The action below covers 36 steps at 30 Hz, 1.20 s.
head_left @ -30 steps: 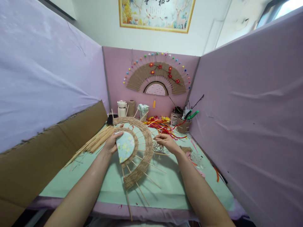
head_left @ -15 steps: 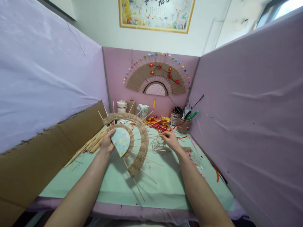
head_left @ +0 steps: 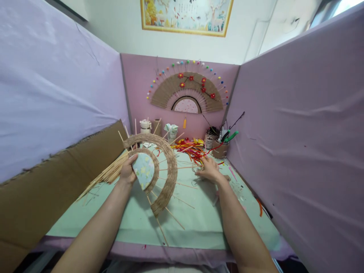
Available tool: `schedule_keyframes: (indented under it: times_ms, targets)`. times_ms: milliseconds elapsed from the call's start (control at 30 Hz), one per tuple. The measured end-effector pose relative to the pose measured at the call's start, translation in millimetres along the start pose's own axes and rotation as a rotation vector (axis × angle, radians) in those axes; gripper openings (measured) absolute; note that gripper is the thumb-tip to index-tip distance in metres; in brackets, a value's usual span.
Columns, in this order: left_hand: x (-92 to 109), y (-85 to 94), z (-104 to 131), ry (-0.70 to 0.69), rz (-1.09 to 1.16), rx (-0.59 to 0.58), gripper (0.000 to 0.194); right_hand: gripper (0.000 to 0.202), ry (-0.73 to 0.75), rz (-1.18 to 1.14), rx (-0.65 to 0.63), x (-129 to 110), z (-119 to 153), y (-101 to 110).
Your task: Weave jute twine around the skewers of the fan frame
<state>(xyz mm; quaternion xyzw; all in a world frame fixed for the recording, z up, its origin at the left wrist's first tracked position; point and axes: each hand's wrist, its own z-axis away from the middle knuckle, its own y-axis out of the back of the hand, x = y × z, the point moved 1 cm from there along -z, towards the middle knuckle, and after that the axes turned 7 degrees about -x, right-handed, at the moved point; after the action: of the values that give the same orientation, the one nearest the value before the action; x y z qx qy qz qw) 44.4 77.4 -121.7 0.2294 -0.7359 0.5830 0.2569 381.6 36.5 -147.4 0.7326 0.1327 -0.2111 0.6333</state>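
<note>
My left hand (head_left: 129,170) grips a half-round woven fan (head_left: 171,163) by its straight edge, thumb on the pale blue flowered centre (head_left: 143,171). Two bands of brown twine are woven round thin wooden sticks, whose ends poke out past the outer band. The fan is held tilted above the table, its curved side facing right. My right hand (head_left: 211,169) is off the fan, with thumb and fingers apart over a loose tangle of twine (head_left: 195,167). Part of that tangle is hidden by the hand.
A bundle of sticks (head_left: 109,172) lies at the left beside a cardboard panel (head_left: 71,159). Colourful pipe cleaners (head_left: 193,151) are heaped at the back. A tool holder (head_left: 220,150) with green-handled pliers (head_left: 232,135) stands back right. A finished fan (head_left: 166,91) hangs on the rear partition.
My right hand has left the fan's stick, moved right and opened over the twine. The fan in my left hand has tipped slightly.
</note>
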Motion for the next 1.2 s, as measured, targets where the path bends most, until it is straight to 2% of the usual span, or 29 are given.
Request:
schedule_keyframes:
  times_ms: [67, 133, 200, 267, 333, 467, 567, 733, 967, 1200]
  targets:
    - [-2, -1.7, 1, 0.036, -0.031, -0.012, 0.056, 0.088, 0.226, -0.106, -0.154, -11, 2, -5]
    - [-5, -2.8, 3, 0.081, -0.061, -0.026, 0.058, 0.087, 0.418, -0.259, -0.183, -24, 5, -6]
    - [-7, -3.6, 5, 0.11, -0.075, -0.069, 0.061, 0.078, 0.536, -0.396, -0.083, -36, 8, -5]
    - [-9, -4.6, 6, 0.125, -0.084, -0.128, 0.064, 0.068, 0.59, -0.51, 0.026, -47, 13, -6]
    - [-11, -5.7, 7, 0.133, -0.099, -0.164, 0.065, 0.061, 0.618, -0.626, 0.063, -56, 17, -9]
    - [-14, -6.7, 8, 0.162, -0.125, -0.179, 0.066, 0.056, 0.624, -0.837, 0.08, -70, 22, -19]
    - [-15, -5.8, 8, 0.168, -0.13, -0.177, 0.066, 0.049, 0.553, -0.957, 0.023, -74, 23, -24]
    - [-15, -4.3, 5, 0.148, -0.136, -0.173, 0.066, 0.027, 0.453, -0.968, 0.041, -75, 24, -25]
    - [-10, -2.3, 1, 0.118, -0.114, -0.076, 0.064, 0.03, 0.444, -0.961, -0.006, -72, 24, -18]
    - [-9, -4.4, 1, 0.111, -0.103, -0.055, 0.06, 0.029, 0.403, -1.14, -0.03, -52, 10, -18]
